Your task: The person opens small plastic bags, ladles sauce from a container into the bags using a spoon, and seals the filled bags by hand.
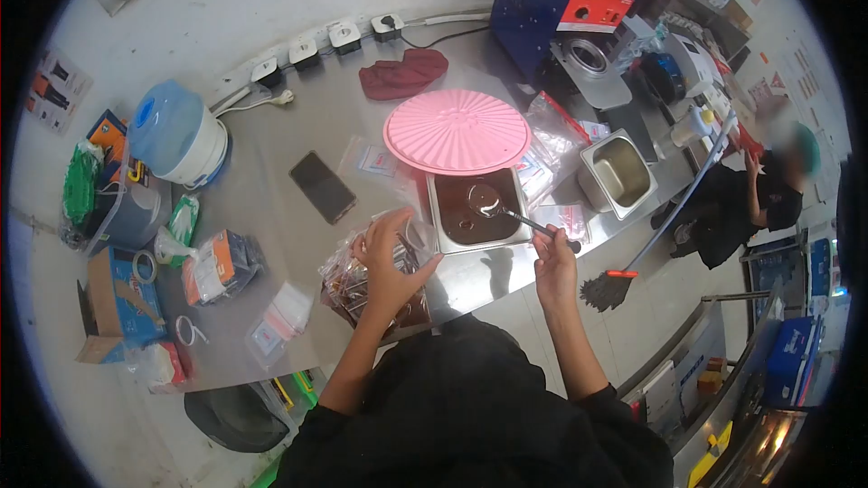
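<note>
My right hand (555, 269) is closed on the dark handle of a ladle (517, 217). The ladle's round bowl is over the dark brown liquid (466, 224) in a rectangular steel pan (437, 242). A pink ribbed lid (457, 131) covers the pan's far side. My left hand (391, 262) is curved, its thumb and fingers apart around a small clear plastic bag (416, 231) to the left of the pan. Below that hand, a box holds a pile of clear packets with brown contents (346, 273).
A phone (322, 187) lies left of the pan; a maroon cloth (403, 74) is behind. An empty steel pan (618, 174) stands right, near a blue machine (533, 14). A mop (615, 282) leans at the table's right edge. Another person (768, 185) stands beyond.
</note>
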`<state>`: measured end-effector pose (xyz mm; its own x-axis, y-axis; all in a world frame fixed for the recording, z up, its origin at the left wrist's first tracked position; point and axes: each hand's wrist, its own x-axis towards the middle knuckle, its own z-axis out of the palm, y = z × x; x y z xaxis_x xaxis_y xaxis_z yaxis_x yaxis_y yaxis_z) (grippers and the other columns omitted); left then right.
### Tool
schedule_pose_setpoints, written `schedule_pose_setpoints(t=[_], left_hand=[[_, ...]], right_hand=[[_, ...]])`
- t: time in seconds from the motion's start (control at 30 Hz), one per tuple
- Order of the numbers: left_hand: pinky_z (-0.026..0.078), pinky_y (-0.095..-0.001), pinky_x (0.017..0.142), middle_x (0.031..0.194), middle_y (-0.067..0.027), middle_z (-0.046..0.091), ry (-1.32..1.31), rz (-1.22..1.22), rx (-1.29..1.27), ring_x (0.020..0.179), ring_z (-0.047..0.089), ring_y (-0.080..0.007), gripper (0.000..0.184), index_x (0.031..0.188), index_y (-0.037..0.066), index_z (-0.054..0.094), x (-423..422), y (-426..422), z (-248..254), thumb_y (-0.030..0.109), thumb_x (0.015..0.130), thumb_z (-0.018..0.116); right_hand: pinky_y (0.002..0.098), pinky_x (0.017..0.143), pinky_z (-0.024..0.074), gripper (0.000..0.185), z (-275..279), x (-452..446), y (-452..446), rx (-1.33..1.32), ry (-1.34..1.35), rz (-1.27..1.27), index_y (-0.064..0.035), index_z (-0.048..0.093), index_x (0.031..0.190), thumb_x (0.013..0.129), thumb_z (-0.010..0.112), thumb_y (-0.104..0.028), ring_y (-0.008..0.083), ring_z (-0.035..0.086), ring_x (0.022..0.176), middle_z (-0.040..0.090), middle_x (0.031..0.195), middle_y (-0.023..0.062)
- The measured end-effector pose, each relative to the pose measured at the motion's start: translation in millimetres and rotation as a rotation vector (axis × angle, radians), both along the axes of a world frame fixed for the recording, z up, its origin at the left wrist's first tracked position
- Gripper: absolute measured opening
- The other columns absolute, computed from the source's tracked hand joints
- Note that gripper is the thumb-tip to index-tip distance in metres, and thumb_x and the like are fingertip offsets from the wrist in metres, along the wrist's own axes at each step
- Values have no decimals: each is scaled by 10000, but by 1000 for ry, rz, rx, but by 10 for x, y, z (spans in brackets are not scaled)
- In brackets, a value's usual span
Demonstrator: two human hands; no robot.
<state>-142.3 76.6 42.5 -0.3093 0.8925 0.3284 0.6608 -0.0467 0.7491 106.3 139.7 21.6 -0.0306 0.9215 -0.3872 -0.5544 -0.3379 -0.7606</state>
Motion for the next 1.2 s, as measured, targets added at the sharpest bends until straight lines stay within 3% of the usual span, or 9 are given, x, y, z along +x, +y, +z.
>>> schedule_pose_setpoints(t=[0.17, 0.27, 0.4, 0.6, 0.8, 0.93, 1.03, 1.13, 1.2], left_hand=[[210, -474, 989, 1189, -61, 535, 93, -19, 44, 1130, 471, -241, 665, 1174, 135, 530, 100, 194, 42, 276, 582, 798], [236, -435, 973, 1147, -64, 562, 16, -52, 144, 1107, 487, -232, 656, 1175, 128, 543, 114, 323, -87, 280, 589, 797], [256, -419, 952, 1108, -61, 584, -22, -83, 123, 1095, 496, -225, 650, 1171, 116, 553, 159, 474, -60, 294, 596, 799], [251, -397, 931, 1101, -61, 588, 80, -120, 75, 1068, 511, -219, 663, 1163, 105, 562, 288, 707, 43, 342, 593, 804], [245, -391, 908, 1063, -71, 584, 42, -104, 64, 1028, 522, -209, 679, 1152, 90, 564, 380, 776, 210, 376, 586, 805], [275, -418, 866, 1041, -23, 601, 6, -99, 92, 1028, 518, -202, 629, 1128, 141, 581, 406, 786, 255, 396, 593, 789], [281, -414, 866, 1030, -18, 606, -15, -100, 97, 1018, 525, -199, 626, 1123, 137, 584, 416, 796, 273, 391, 589, 792], [290, -413, 865, 1023, -28, 611, -52, -109, 112, 1012, 530, -203, 625, 1114, 127, 589, 422, 801, 320, 387, 585, 796], [296, -414, 865, 1023, -39, 612, -82, -112, 125, 1010, 532, -207, 623, 1109, 120, 591, 414, 801, 321, 382, 583, 799]], right_hand=[[189, 626, 381, 353, -293, 31, -179, 10, -17, -122, -59, 500, 1130, 929, 491, -349, 88, 592, 907, 631, 993, 31], [203, 638, 375, 349, -350, 67, -194, -43, -49, -164, -57, 508, 1122, 930, 486, -348, 92, 579, 931, 631, 978, 26], [221, 641, 378, 337, 115, 61, -130, 4, -71, -213, -57, 519, 1104, 931, 484, -344, 97, 585, 919, 639, 958, 27], [213, 547, 480, 265, 765, -53, -18, 352, -137, -190, -25, 545, 1031, 932, 502, -267, 155, 650, 815, 641, 915, 91], [262, 600, 498, 275, 898, -150, -37, 671, -429, -186, 4, 551, 998, 939, 490, -257, 223, 645, 841, 630, 908, 129], [290, 610, 517, 272, 926, -118, -56, 839, -503, -160, 17, 546, 996, 943, 479, -241, 260, 648, 816, 628, 940, 159], [289, 639, 542, 201, 988, -68, -40, 1038, -496, -143, 36, 598, 944, 908, 528, -149, 260, 656, 810, 639, 935, 200], [303, 636, 541, 170, 1105, 14, 56, 1610, -925, -51, 37, 611, 895, 837, 605, -122, 272, 663, 756, 652, 898, 207], [303, 633, 541, 166, 1077, 16, 67, 1691, -1007, 16, 33, 613, 896, 820, 620, -114, 276, 662, 754, 654, 898, 202]])
